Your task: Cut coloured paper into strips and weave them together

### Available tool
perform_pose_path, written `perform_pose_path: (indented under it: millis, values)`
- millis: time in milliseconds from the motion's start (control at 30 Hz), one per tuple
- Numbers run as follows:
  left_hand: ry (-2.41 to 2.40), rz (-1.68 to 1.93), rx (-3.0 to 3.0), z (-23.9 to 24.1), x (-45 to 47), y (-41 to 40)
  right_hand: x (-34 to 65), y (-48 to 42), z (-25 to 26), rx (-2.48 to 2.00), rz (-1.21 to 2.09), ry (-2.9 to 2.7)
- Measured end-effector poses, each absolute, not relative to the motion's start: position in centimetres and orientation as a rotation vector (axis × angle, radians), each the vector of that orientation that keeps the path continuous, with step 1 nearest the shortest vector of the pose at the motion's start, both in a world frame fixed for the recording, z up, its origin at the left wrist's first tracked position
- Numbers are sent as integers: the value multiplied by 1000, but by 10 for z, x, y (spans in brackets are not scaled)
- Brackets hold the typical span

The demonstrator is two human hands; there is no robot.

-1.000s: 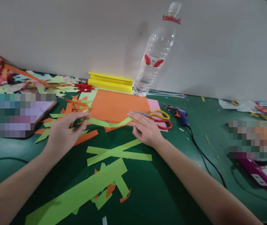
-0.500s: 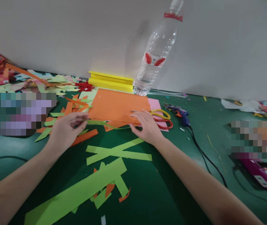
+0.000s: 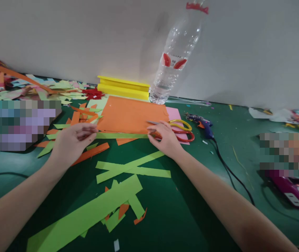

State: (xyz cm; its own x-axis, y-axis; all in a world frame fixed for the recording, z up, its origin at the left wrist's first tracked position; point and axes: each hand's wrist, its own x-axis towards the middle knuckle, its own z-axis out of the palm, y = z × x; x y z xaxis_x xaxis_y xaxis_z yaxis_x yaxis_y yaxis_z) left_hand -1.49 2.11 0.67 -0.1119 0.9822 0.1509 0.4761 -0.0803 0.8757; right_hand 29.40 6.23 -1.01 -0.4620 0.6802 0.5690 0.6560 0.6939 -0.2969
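Observation:
A narrow green paper strip (image 3: 123, 135) stretches between my two hands, along the near edge of an orange paper sheet (image 3: 130, 115). My left hand (image 3: 73, 141) pinches its left end between thumb and fingers. At the other end, my right hand (image 3: 165, 140) closes on the strip, with scissors (image 3: 182, 125) with yellow and red handles lying just beyond it. Two green strips (image 3: 149, 171) cross each other on the table closer to me. A wide green paper piece (image 3: 86, 213) lies over small green and orange scraps at the front.
A clear plastic bottle (image 3: 175, 63) leans against the wall by a folded yellow piece (image 3: 123, 87). A blue glue gun (image 3: 204, 126) with a black cord lies right. Paper scraps (image 3: 41, 87) pile up back left. A purple power strip (image 3: 293, 192) sits far right.
The green strip, curved and sagging before, is now straight and flat between my hands. My hands have shifted only slightly, and the view has tilted down a little.

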Motion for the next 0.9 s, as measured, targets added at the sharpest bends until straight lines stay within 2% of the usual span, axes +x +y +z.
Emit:
perform_pose_path:
  millis: [600, 900]
  values:
    - [1615, 1223, 1609, -5, -14, 33, 293, 68, -12, -1021, -67, -2231]
    - [1638, 1092, 1821, -5, -15, 32, 293, 69, -13, -1028, -61, -2221]
